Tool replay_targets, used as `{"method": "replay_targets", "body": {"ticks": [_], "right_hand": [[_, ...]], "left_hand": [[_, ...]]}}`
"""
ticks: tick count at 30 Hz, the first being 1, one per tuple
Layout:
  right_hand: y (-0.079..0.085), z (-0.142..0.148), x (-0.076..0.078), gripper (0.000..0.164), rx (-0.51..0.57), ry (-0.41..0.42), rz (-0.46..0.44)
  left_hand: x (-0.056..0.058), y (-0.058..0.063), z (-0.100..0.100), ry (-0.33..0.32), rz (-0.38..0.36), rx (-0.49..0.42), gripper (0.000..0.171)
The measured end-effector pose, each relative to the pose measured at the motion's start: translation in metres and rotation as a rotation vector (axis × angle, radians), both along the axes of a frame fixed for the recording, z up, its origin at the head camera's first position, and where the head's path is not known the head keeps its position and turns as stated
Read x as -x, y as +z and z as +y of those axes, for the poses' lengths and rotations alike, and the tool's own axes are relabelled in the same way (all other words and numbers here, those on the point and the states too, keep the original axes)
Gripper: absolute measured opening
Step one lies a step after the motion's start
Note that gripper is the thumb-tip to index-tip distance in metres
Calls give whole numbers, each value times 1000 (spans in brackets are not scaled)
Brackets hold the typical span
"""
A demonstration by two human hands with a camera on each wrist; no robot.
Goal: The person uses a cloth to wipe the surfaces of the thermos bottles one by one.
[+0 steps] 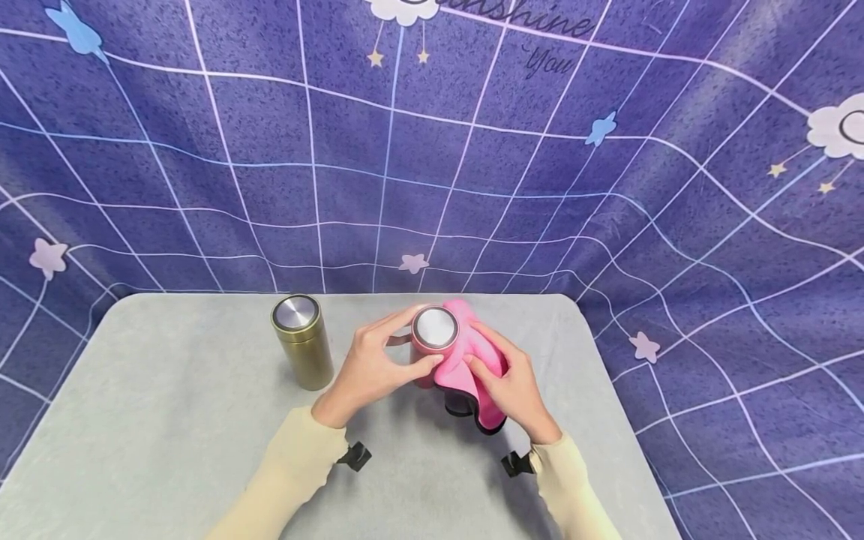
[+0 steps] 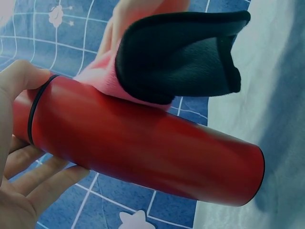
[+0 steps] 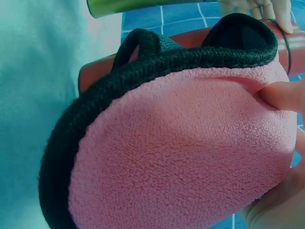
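A red thermos flask [image 2: 157, 143] with a silver-topped lid [image 1: 435, 328] stands near the table's back edge; whether its base touches the table I cannot tell. My left hand [image 1: 371, 367] grips it near the top, thumb on one side and fingers on the other. On its right side is a pink cloth [image 3: 181, 148] with black edging and a dark underside. My right hand [image 1: 513, 382] pinches this cloth between thumb and fingers and holds it against the flask's upper part. Folds of the cloth hang loosely beside the flask.
A gold-green thermos flask [image 1: 307, 360] with a silver-topped lid stands on the grey table [image 1: 169, 420], left of my left hand. Behind the table and along its right hangs a purple-blue curtain [image 1: 351, 187] with a grid, stars and clouds.
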State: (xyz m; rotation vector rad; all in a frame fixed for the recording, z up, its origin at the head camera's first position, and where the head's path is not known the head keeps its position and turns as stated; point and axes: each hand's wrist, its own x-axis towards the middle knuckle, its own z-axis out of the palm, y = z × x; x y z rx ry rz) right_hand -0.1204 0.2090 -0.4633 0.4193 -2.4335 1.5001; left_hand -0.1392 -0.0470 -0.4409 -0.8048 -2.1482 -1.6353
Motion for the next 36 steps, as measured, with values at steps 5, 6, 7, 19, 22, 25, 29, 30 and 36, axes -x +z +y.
{"method": "replay_targets", "body": {"ticks": [5, 6, 7, 19, 22, 25, 29, 30, 36], "right_hand": [[6, -1, -3, 53, -6, 2, 5], [7, -1, -4, 54, -7, 3, 3], [8, -2, -4, 54, -7, 4, 4], [15, -4, -5, 56, -11, -9, 9], [12, -4, -4, 57, -4, -19, 1], [10, -3, -4, 57, 3, -25, 3], [10, -2, -3, 55, 18, -14, 23], [10, -3, -3, 54, 21, -14, 25], [9, -4, -2, 57, 32, -27, 11]], "left_hand": [[-1, -3, -2, 0, -23, 2, 71], [-2, -4, -2, 4, -27, 4, 71], [-2, -5, -3, 7, -29, 7, 70], [1, -11, -1, -4, -72, 14, 70], [3, -14, 0, -13, -79, 23, 71], [4, -16, 1, -20, -87, 27, 71], [5, -18, 0, -21, -95, 24, 70], [5, -19, 0, -22, -95, 23, 70], [6, -21, 0, -35, -105, 35, 71]]}}
